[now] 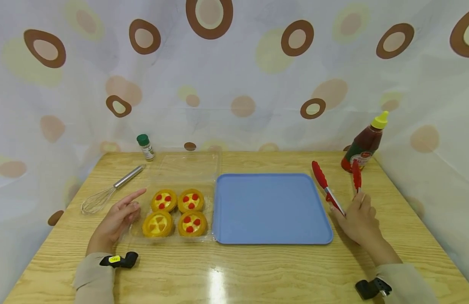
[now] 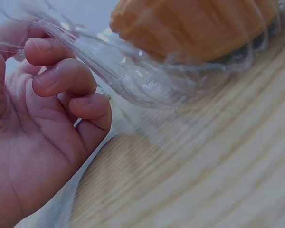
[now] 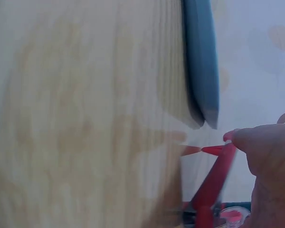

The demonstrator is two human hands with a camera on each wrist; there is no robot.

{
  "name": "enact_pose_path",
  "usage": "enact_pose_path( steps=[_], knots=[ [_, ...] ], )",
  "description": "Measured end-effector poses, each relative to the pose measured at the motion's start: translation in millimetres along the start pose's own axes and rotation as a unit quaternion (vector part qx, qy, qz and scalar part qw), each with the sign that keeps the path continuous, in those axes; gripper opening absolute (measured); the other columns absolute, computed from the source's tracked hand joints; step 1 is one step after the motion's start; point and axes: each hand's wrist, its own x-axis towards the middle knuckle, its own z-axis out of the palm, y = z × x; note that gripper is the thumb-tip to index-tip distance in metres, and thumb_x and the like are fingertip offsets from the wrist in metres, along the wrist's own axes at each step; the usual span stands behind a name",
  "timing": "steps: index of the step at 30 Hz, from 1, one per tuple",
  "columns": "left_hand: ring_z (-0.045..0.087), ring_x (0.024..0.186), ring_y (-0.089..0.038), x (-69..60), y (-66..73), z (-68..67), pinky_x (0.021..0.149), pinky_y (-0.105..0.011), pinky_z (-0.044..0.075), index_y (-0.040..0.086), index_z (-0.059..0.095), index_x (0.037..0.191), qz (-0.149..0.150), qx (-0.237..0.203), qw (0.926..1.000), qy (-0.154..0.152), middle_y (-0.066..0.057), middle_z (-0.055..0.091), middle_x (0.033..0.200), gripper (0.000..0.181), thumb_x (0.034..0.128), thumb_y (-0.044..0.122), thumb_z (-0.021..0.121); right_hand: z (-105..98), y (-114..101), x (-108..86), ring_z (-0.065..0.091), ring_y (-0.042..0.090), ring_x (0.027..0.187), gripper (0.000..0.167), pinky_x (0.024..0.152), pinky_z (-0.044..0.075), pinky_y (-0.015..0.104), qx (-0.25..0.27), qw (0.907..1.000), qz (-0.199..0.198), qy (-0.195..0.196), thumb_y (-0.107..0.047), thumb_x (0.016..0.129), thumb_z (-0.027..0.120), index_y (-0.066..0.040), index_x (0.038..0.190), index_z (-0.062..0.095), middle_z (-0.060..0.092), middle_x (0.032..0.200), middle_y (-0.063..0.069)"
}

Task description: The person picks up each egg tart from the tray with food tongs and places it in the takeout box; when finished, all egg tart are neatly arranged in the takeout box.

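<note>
My left hand (image 1: 118, 217) is at the left wall of an open clear plastic container (image 1: 211, 185). Its index finger points forward, while the other fingers hang loosely curled beside the plastic wall in the left wrist view. Inside the container sit several egg tarts: one tart (image 1: 157, 224) has orange wedges, and others, like the near-right tart (image 1: 192, 223), carry red dots. My right hand (image 1: 360, 221) holds red-tipped tongs (image 1: 337, 204) with thumb and fingers, their arms spread wide and nothing between them. A blue tray (image 1: 272, 209) lies between the container and my right hand.
A whisk (image 1: 113, 190) lies left of the container. Behind it stands a green-capped seasoning bottle (image 1: 146, 147). A sauce bottle (image 1: 364, 143) with a yellow nozzle stands at the back right, behind the tongs. A patterned curtain (image 1: 257, 84) surrounds the wooden table (image 1: 173, 274).
</note>
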Motion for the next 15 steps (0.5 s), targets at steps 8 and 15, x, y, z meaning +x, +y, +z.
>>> enact_pose_path(
  steps=[8,15],
  knots=[
    [0.027,0.058,-0.019,-2.6,4.3,0.3,0.055,-0.023,0.032,0.020,0.053,0.135,-0.006,0.014,0.9999,-0.006,-0.001,0.034,0.065,0.047,0.0997,-0.004,0.034,-12,-29,-6.4,0.019,0.065,0.122,0.095,0.087,0.026,0.076,-0.033,0.9928,-0.091,0.070,-0.039,0.092,0.057,0.023,0.139,0.003,0.007,0.141,0.046],
    [0.033,0.061,-0.018,-6.6,11.9,-3.5,0.058,-0.020,0.039,0.021,0.034,0.147,-0.014,0.037,0.9977,-0.054,-0.003,0.035,0.068,0.053,0.0999,-0.004,0.033,-16,-71,-8.2,0.011,0.056,0.133,0.089,0.100,0.019,0.070,0.028,0.9831,-0.180,0.022,-0.038,0.096,0.053,0.017,0.143,0.002,0.004,0.146,0.039]
  ],
)
